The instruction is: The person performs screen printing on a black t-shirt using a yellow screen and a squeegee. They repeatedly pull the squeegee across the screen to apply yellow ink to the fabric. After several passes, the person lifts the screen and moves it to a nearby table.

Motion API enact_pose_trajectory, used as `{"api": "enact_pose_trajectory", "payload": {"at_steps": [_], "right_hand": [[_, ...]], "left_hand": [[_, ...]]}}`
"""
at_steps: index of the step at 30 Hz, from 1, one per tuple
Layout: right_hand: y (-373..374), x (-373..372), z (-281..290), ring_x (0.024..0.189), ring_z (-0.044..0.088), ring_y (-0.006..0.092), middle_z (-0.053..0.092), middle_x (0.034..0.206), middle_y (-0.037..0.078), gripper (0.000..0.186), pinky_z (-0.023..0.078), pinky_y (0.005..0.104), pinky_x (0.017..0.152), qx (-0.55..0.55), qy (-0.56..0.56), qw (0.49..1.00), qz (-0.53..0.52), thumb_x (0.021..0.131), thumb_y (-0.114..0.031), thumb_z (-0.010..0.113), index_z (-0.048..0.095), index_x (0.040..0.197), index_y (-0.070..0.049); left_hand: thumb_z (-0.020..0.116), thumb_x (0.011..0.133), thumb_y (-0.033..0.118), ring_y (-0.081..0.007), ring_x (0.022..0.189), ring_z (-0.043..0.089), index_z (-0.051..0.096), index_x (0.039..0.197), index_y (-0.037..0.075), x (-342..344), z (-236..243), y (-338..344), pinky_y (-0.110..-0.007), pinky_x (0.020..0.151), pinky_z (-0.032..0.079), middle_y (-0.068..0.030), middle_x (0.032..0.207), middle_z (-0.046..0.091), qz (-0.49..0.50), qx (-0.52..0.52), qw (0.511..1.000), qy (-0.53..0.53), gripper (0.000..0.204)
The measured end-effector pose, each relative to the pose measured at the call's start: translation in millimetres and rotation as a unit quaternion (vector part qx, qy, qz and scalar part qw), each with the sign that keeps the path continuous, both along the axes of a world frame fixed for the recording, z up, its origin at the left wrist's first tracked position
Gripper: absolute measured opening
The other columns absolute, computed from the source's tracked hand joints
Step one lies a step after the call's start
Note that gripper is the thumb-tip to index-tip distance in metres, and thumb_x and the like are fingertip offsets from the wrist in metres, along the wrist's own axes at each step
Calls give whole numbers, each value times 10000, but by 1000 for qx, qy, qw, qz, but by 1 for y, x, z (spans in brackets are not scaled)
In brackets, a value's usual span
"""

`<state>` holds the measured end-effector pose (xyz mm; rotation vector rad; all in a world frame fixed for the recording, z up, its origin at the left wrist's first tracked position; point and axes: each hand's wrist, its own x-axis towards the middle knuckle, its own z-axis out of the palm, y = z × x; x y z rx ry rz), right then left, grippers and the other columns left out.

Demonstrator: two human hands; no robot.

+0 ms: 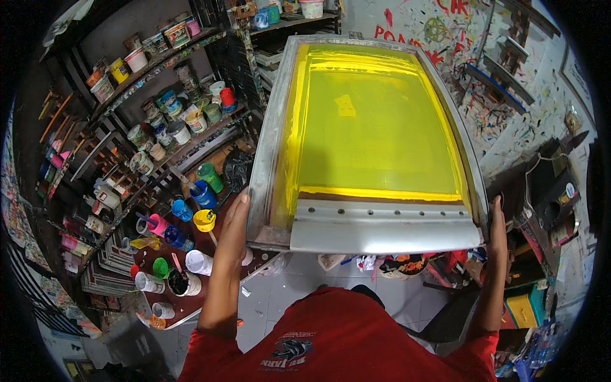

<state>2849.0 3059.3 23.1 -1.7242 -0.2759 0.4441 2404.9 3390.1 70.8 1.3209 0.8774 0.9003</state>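
Note:
A screen printing frame (270, 153) with yellow-stained mesh (382, 134) is raised in front of me, its metal rails grey and worn. My left hand (237, 216) grips its near left corner. At the near right corner, my right hand (498, 223) presses against the outer side; most fingers of both hands are hidden by the frame. Across the near end lies a silver metal squeegee (385, 230) with a row of bolts. Bright yellow ink lines the edges of the mesh, and a small yellow patch shows near its upper middle.
Beneath the frame at left, a red-brown table (210, 245) bears ink pots, including a yellow cup (204, 220) and a white tub (198, 261). Shelves (159, 70) of stained tubs stand at the left. At the right is a dark cabinet (547, 191). Cloths fill a basket (402, 265) beyond the tiled floor.

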Motion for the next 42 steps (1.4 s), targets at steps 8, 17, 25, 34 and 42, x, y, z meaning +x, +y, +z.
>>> {"api": "enact_pose_trajectory", "payload": {"at_steps": [8,17,25,34,42], "right_hand": [[108,95,20,1323,439,258,409,1463,208,934,321,358,1104,25,-27,998,50,916,-662,482,356,1434,106],[143,198,2,1177,565,225,553,1336,157,832,427,334,1002,90,2,982,166,937,-645,459,458,1394,50],[170,294,-18,1204,548,225,509,1389,162,823,392,338,1042,74,-18,975,210,953,-628,441,429,1412,55],[227,304,21,1231,540,227,548,1353,178,835,380,304,1052,52,14,963,264,940,-657,439,479,1382,50],[272,347,18,1390,370,257,339,1521,206,941,274,331,1141,68,-13,958,277,914,-685,454,285,1493,39]], "left_hand": [[483,992,450,-232,1275,482,464,1389,-48,73,34,57,-320,1087,331,-151,1392,507,16,-21,1000,-2,637],[511,996,395,-164,1120,556,520,1333,-4,154,26,40,-292,986,415,-89,1235,603,43,59,997,21,522],[529,993,368,-153,1046,584,533,1324,12,210,18,45,-276,915,452,-86,1181,622,70,46,996,26,487],[551,985,377,-146,979,608,573,1255,-21,225,31,61,-272,865,482,-85,1129,643,92,42,995,-7,481],[575,972,394,-150,959,612,573,1250,-28,225,30,80,-268,852,483,-86,1106,649,103,44,994,-2,505]]}}
